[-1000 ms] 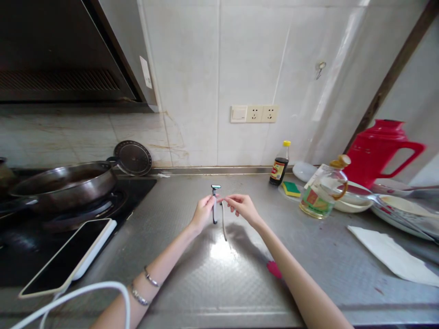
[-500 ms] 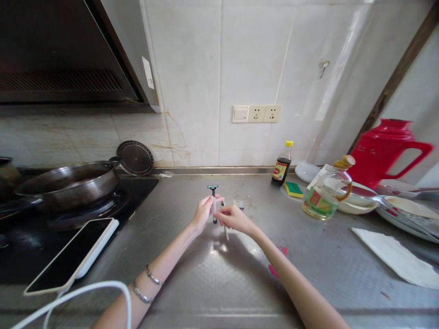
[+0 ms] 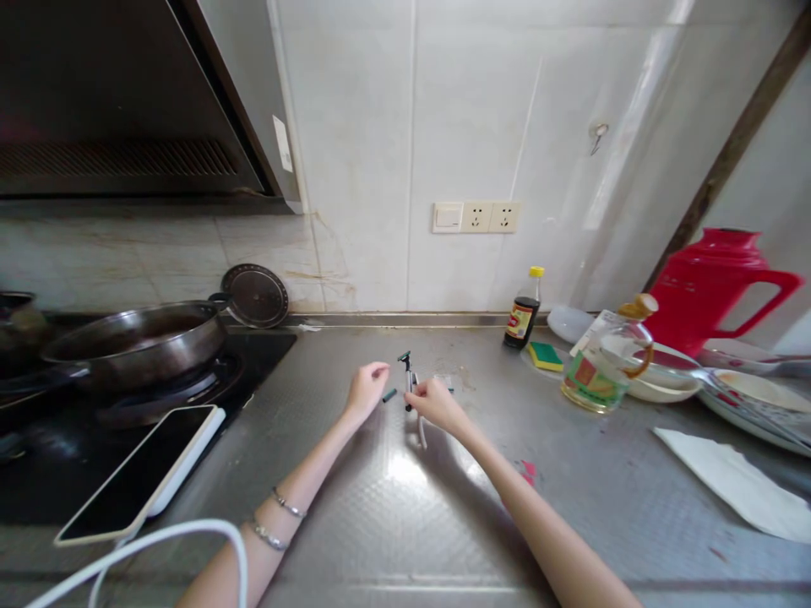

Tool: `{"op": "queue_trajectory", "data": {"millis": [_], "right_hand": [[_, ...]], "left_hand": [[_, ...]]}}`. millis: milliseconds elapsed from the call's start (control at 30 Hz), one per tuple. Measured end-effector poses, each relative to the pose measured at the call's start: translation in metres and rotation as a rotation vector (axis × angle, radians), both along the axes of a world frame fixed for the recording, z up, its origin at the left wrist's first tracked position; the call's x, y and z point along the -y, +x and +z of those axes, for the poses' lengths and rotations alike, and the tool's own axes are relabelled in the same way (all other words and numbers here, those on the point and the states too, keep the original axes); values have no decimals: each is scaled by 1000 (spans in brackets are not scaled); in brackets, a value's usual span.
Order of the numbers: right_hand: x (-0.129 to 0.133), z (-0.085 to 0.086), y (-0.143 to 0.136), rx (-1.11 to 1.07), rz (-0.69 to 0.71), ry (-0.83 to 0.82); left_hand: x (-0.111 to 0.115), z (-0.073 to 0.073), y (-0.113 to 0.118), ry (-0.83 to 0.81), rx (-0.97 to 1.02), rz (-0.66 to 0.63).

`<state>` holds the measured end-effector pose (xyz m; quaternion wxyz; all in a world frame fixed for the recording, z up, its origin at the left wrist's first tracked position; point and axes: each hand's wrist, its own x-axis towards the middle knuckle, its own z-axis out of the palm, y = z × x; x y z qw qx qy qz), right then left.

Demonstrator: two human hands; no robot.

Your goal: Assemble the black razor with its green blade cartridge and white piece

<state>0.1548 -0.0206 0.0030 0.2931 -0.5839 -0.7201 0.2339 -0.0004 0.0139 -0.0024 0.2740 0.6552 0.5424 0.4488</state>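
My right hand (image 3: 436, 404) pinches the lower handle of a razor (image 3: 409, 380), whose dark head points up and leans left. To the left of the razor, my left hand (image 3: 367, 390) holds nothing, its fingers slightly apart. A small dark green piece (image 3: 389, 395) shows between the two hands, just below my left fingertips; whether it rests on the counter is unclear. Beneath my right hand a thin pale handle (image 3: 421, 433) sticks out, partly hidden. Behind that hand lies a small clear and dark item (image 3: 445, 382).
On the left are a phone (image 3: 143, 473), a white cable (image 3: 190, 528) and a pan (image 3: 143, 338) on the stove. To the right stand a sauce bottle (image 3: 523, 311), a sponge (image 3: 545, 356), a glass jug (image 3: 596, 363), a red thermos (image 3: 713, 291), dishes and white paper (image 3: 728, 481).
My left hand has let go of the razor and drawn back left. The razor, now in my right hand, has shifted slightly right and turned. The dark green piece has come into view.
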Motion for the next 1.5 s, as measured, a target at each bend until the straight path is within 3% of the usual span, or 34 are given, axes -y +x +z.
{"op": "queue_trajectory", "data": {"millis": [133, 333, 567, 1200, 1500], "right_hand": [[-6, -5, -3, 233, -26, 18], [-5, -2, -12, 397, -40, 0], [-8, -2, -18, 419, -15, -32], [-8, 0, -17, 456, 1, -46], [-17, 6, 15, 321, -69, 57]], "left_hand": [[1, 2, -12, 51, -505, 41], [9, -2, -12, -28, -762, 33], [7, -7, -13, -28, -815, 21], [7, -7, -11, -47, -811, -1], [-1, -15, -13, -38, -769, -53]]}}
